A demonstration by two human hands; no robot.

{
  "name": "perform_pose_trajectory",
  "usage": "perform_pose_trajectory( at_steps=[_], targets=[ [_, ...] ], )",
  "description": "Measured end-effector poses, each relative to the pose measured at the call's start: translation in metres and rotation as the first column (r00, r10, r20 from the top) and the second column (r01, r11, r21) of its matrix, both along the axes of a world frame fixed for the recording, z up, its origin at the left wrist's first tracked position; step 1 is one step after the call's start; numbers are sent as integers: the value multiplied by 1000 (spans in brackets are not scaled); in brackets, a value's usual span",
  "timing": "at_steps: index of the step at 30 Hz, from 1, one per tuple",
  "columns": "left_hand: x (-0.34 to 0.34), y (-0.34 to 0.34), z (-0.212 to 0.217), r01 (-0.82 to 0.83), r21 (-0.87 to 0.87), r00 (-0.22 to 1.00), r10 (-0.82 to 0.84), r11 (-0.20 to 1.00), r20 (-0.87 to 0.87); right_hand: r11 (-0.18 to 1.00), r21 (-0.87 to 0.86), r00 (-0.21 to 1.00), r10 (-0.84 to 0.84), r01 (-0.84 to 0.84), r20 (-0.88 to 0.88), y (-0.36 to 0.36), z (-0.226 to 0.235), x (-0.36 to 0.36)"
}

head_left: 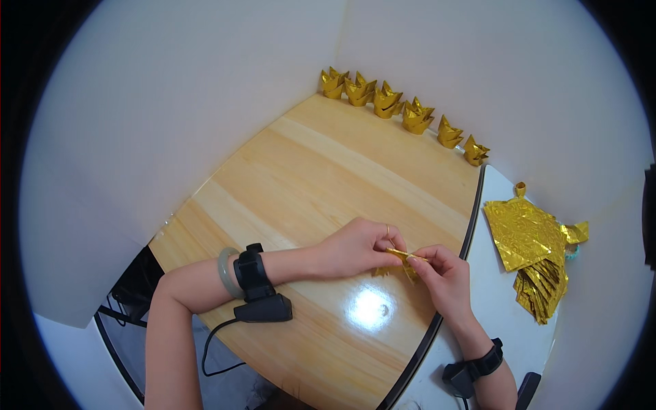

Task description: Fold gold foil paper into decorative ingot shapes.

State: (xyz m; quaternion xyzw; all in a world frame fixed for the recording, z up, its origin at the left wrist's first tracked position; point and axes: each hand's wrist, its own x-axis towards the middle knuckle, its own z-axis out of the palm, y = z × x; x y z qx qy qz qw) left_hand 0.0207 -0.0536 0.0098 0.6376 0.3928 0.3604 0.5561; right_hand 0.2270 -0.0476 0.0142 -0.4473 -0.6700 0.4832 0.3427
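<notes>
Over the wooden tabletop, a small piece of folded gold foil paper (398, 252) is pinched between my two hands. My left hand (352, 249), with a thin ring on one finger, closes on its left end with thumb and fingertips. At the other end, the thumb and fingers of my right hand (444, 279) grip the same piece. Part of the foil shows beneath the fingers; its exact fold is hidden by them. A row of several folded gold foil pieces with pointed tips (388, 101) stands along the far right edge of the table.
A stack of gold foil sheets (525, 232) lies fanned on the white surface (492, 301) to the right. A dark edge strip (471, 236) borders the wooden tabletop (301, 178). Pale walls rise behind. A black cable (212, 342) hangs from my left wrist device.
</notes>
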Motion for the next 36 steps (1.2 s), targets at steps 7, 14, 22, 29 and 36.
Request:
perform_pose_trajectory(
  at_steps=[7,14,22,29,36],
  targets=[
    [1,0,-7,-74,-60,989,81,995,120,998,1,996,-60,61,-60,-3,5,-3],
    [4,-3,1,-293,521,931,363,801,-33,1000,7,1000,-23,23,13,0,0,4],
    [-2,-4,4,-201,737,898,422,646,-125,968,248,990,-59,27,125,-1,-3,3],
    [-1,-5,1,-115,734,921,349,670,-174,912,410,973,-69,-28,220,-1,-7,4],
    [6,-1,-3,-163,-127,938,193,978,287,990,-106,935,49,-91,-352,10,-5,13]
  ],
)
